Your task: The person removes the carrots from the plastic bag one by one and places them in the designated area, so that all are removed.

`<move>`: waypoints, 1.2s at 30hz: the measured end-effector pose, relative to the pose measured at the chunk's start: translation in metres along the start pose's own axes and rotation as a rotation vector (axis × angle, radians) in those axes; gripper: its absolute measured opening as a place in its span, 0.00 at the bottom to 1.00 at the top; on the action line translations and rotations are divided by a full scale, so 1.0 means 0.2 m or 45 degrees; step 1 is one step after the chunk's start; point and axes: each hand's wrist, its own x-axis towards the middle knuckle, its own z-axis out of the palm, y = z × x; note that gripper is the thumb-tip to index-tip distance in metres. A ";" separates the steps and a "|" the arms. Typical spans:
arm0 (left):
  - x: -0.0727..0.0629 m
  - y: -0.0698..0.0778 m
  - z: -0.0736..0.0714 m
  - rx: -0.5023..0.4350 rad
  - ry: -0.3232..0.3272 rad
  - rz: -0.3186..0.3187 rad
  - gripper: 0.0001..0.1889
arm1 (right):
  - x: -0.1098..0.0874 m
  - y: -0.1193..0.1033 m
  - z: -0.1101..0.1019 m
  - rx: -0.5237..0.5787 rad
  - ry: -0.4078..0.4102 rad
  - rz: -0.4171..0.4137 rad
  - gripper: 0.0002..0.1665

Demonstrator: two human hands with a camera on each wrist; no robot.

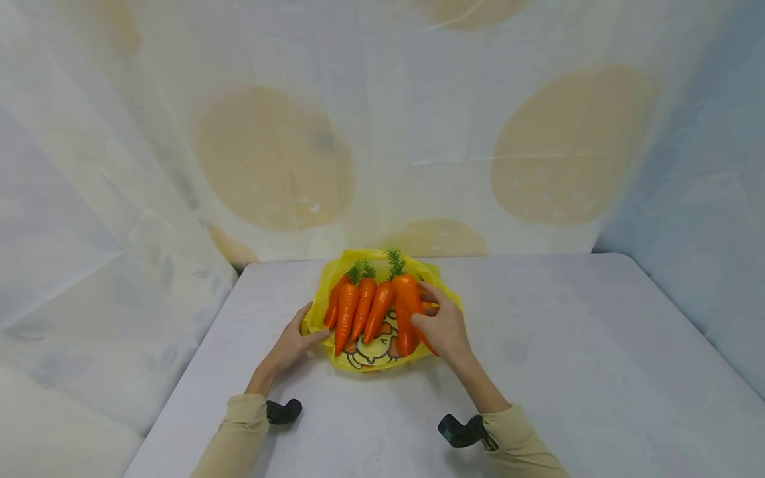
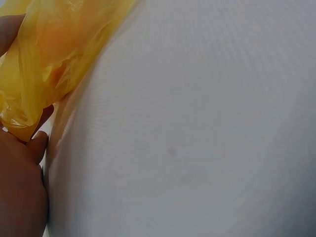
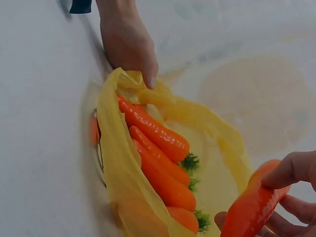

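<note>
A yellow plastic bag (image 1: 358, 255) with a cartoon print lies with its mouth spread wide. Several orange carrots (image 1: 363, 305) with green leafy tops lie side by side in its mouth. At the bag's left side, my left hand (image 1: 291, 346) holds the rim, the thumb over the edge; the left wrist view shows the gathered plastic (image 2: 29, 106) at the fingers. My right hand (image 1: 445, 330) grips one carrot (image 3: 254, 205) between thumb and fingers at the bag's right side. In the head view this carrot overlaps another one, and its lower end passes partly behind the hand.
The bag lies near the back of a white table (image 1: 538, 358). Behind it hangs a pale curtain (image 1: 418, 133) with large tan dots, and more sheeting hangs at the left and right. A dark wrist camera (image 1: 463, 431) sits on each forearm.
</note>
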 end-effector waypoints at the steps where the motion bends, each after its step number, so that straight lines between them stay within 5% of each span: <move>1: 0.00 0.00 0.00 -0.004 0.000 0.002 0.48 | 0.00 0.00 -0.01 -0.001 0.008 0.002 0.39; 20: -0.01 0.00 -0.01 0.040 0.004 -0.020 0.48 | 0.01 0.03 -0.27 0.024 0.158 0.002 0.39; 36: -0.02 0.00 -0.02 0.036 0.010 -0.053 0.49 | 0.08 0.29 -0.38 -0.133 0.270 0.169 0.41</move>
